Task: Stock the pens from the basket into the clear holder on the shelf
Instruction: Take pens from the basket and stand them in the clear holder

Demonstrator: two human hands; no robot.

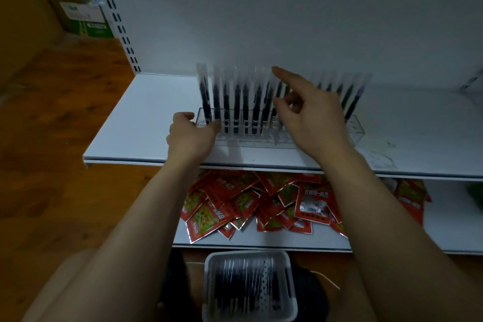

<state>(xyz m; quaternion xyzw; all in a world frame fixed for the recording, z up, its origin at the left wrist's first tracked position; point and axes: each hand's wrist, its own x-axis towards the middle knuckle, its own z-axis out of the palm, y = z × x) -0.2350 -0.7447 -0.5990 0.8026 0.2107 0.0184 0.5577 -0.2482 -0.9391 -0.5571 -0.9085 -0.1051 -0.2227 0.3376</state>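
A clear holder stands on the white upper shelf with several black pens in clear sleeves upright in it. My left hand grips the holder's left end, thumb against its front. Over the middle of the row, my right hand has its fingers spread and the index finger raised, holding nothing. It covers some pens. Down on my lap sits a white basket with several more pens lying in it.
On the lower shelf lies a heap of red snack packets. The shelf's slotted upright rises at the left, with a green box and wooden floor beyond it.
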